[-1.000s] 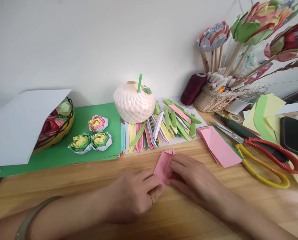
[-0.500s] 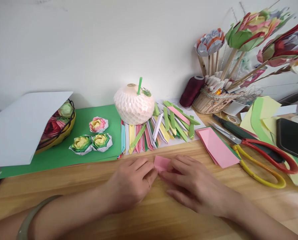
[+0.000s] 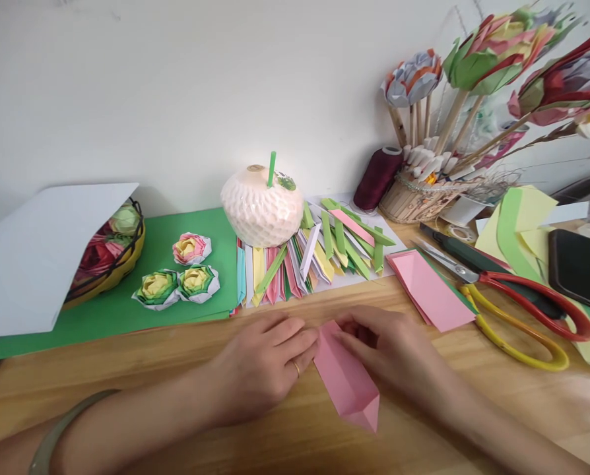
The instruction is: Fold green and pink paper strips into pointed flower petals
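Observation:
A pink paper strip lies slantwise on the wooden table between my hands. Its near end is folded to a point and lifts off the wood. My left hand, with a ring on one finger, is closed, its fingertips at the paper's upper left edge. My right hand pinches the upper right edge between thumb and curled fingers. Beyond them lies a pile of folded paper strips in green, yellow, pink and white. A stack of pink paper pieces rests to the right of my right hand.
Scissors with red and yellow handles lie right, beside a phone. A white textured jar stands at the back. Paper flowers sit on green paper; a basket is left. A thread spool stands near a stick-filled container.
The pink paper has turned and come into view lengthwise, its folded end toward me. My right hand has shifted from covering it to pinching its upper right edge. My left hand has barely moved.

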`<state>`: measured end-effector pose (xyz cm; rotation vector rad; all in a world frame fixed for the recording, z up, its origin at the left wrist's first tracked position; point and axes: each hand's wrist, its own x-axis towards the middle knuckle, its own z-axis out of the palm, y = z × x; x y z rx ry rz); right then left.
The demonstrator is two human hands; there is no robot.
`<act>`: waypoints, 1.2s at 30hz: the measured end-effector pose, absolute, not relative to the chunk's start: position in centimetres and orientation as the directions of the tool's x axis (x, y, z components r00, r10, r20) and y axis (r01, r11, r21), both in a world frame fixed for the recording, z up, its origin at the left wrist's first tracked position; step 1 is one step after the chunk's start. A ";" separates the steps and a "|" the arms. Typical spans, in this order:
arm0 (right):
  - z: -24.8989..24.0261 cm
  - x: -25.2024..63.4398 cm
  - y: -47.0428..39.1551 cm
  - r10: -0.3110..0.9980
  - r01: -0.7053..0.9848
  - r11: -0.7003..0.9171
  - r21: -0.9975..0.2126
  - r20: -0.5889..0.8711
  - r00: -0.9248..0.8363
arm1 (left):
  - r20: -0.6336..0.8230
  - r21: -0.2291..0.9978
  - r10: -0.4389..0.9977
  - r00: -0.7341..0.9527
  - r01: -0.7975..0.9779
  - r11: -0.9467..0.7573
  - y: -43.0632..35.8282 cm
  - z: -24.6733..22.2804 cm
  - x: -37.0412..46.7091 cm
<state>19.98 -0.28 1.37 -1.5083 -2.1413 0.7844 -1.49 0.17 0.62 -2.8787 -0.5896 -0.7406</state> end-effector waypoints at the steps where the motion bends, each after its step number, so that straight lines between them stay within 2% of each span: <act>1: 1.4 19.9 -0.4 0.943 0.715 0.257 -0.650 0.007 -0.332 | 0.492 -0.011 0.336 0.803 0.392 -0.920 0.2 0.7 -1.4; 6: 1.0 19.9 -0.7 0.919 0.711 0.375 -0.595 0.135 -0.372 | 0.499 -0.011 0.312 0.808 0.366 -0.931 0.2 0.6 -1.5; 11: 0.8 20.2 -0.8 0.778 0.644 0.626 -0.440 0.293 -0.556 | 0.478 0.004 0.319 0.818 0.361 -0.933 0.2 0.3 -1.8; 15: 1.0 20.4 -0.7 0.687 0.603 0.727 -0.329 0.341 -0.642 | 0.479 0.011 0.332 0.813 0.372 -0.928 0.1 0.1 -1.9; 19: 1.1 20.5 -0.9 0.632 0.589 0.775 -0.230 0.322 -0.705 | 0.489 0.027 0.353 0.797 0.391 -0.920 0.0 0.0 -1.8; 23: 1.3 20.5 -1.0 0.603 0.578 0.796 -0.176 0.299 -0.739 | 0.458 -0.009 0.320 0.829 0.364 -0.931 0.2 -0.2 -2.0; 30: 1.7 20.7 -0.7 0.558 0.536 0.829 -0.159 0.263 -0.787 | 0.375 -0.045 0.282 0.883 0.322 -0.946 0.4 -0.2 -2.5; 36: 1.8 20.8 -0.7 0.551 0.537 0.834 -0.127 0.233 -0.801 | 0.369 -0.043 0.276 0.887 0.313 -0.949 0.5 -0.2 -2.5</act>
